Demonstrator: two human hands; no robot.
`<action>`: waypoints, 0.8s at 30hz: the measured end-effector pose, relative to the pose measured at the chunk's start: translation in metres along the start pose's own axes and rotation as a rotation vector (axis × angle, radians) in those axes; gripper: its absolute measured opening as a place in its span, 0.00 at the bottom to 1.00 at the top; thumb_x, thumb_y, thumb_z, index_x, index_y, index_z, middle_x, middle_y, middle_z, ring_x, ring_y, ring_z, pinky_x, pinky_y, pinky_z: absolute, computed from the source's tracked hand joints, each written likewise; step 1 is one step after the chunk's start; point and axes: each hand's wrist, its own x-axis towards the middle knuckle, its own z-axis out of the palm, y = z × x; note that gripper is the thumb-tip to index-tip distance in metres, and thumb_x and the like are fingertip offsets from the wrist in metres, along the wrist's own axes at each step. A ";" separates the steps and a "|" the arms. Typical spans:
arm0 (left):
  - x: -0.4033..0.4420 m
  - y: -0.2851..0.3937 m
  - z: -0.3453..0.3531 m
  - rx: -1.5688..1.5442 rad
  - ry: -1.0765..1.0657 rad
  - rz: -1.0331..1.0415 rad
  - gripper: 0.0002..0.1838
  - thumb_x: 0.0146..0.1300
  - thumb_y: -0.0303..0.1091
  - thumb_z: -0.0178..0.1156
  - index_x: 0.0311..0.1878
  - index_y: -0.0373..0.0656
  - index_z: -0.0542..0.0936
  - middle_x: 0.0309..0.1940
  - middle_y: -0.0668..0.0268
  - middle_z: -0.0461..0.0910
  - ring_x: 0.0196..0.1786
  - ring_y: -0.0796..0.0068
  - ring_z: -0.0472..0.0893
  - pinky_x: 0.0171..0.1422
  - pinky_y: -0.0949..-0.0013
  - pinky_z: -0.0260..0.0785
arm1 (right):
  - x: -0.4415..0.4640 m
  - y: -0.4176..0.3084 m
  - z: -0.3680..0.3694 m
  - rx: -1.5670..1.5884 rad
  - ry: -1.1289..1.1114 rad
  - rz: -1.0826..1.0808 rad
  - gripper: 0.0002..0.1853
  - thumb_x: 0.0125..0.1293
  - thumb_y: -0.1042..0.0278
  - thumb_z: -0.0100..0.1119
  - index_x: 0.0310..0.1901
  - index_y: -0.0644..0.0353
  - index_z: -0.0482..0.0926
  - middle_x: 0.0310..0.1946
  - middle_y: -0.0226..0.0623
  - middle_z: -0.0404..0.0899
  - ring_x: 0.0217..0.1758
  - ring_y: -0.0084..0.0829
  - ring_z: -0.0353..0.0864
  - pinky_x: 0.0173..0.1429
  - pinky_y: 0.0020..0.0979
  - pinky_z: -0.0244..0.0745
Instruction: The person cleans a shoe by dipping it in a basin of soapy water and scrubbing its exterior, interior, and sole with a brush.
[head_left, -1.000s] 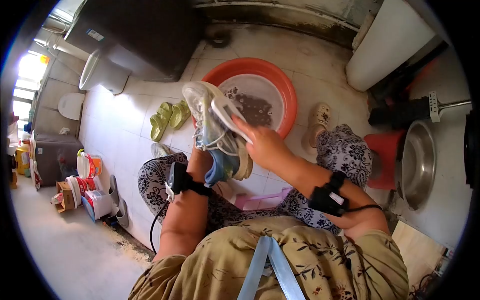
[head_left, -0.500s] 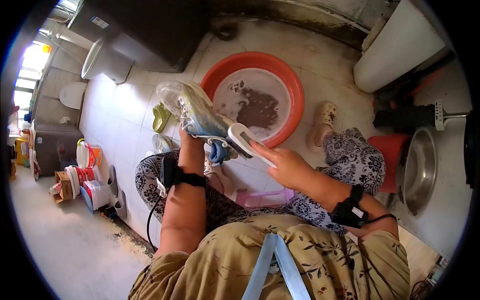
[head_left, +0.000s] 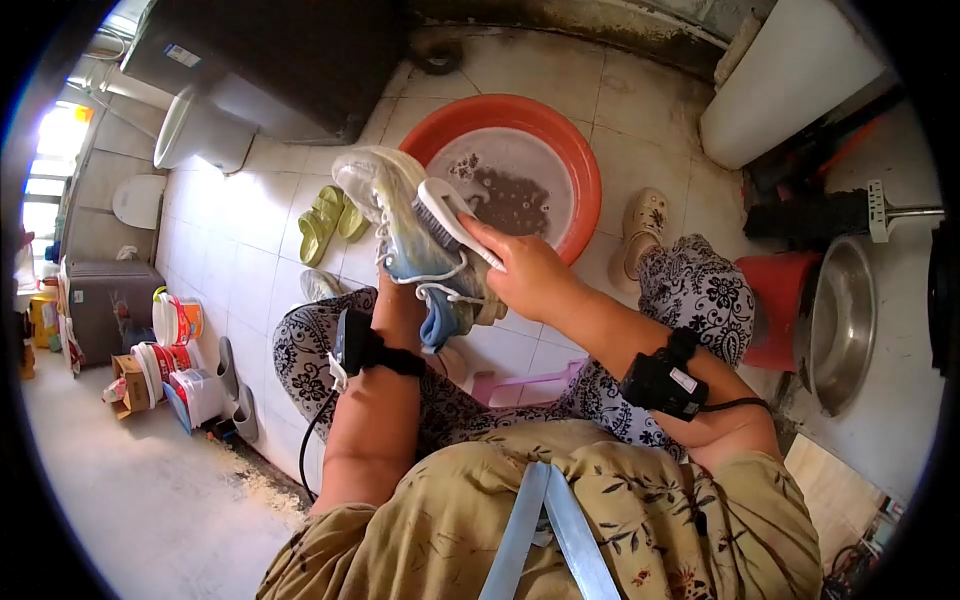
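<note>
A pale sneaker (head_left: 408,225) with white laces and a blue lining is held up in front of me, toe pointing away. My left hand (head_left: 391,285) supports it from behind and below; most of its fingers are hidden by the shoe. In my right hand (head_left: 525,275) is a white-handled scrub brush (head_left: 455,222), gripped by the handle. The brush's dark bristles press against the right side of the shoe. Just beyond, a red-orange basin (head_left: 588,200) holds cloudy, sudsy water.
Green slippers (head_left: 318,230) lie on the tiled floor to the left, with several tubs (head_left: 180,318) further left. A metal bowl (head_left: 845,325), a red container (head_left: 778,310) and a broom-like brush (head_left: 810,229) are at the right. A pink stool (head_left: 525,382) is below me.
My right hand has moved left and away from me, taking the brush from the heel end to the shoe's middle side. The shoe has turned a little and shifted slightly right.
</note>
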 end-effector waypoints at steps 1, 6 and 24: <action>0.010 0.003 -0.004 -0.034 0.015 0.008 0.22 0.66 0.47 0.41 0.52 0.40 0.72 0.45 0.54 0.76 0.47 0.54 0.76 0.53 0.50 0.70 | -0.004 -0.001 -0.004 0.050 -0.039 0.026 0.34 0.51 0.78 0.47 0.64 0.47 0.62 0.40 0.58 0.75 0.40 0.53 0.77 0.43 0.41 0.71; 0.066 0.018 -0.039 -0.168 0.013 0.119 0.22 0.66 0.46 0.41 0.53 0.40 0.72 0.45 0.54 0.76 0.48 0.54 0.76 0.54 0.50 0.70 | -0.033 0.039 -0.023 -0.089 -0.249 0.009 0.37 0.49 0.80 0.45 0.66 0.49 0.60 0.46 0.54 0.75 0.40 0.44 0.79 0.45 0.33 0.72; -0.035 0.011 0.009 0.975 -0.159 0.403 0.19 0.68 0.37 0.43 0.61 0.43 0.63 0.52 0.58 0.71 0.53 0.63 0.72 0.56 0.62 0.68 | 0.011 0.032 -0.005 0.999 -0.452 0.536 0.35 0.58 0.34 0.53 0.60 0.49 0.62 0.26 0.25 0.68 0.15 0.12 0.59 0.13 0.15 0.52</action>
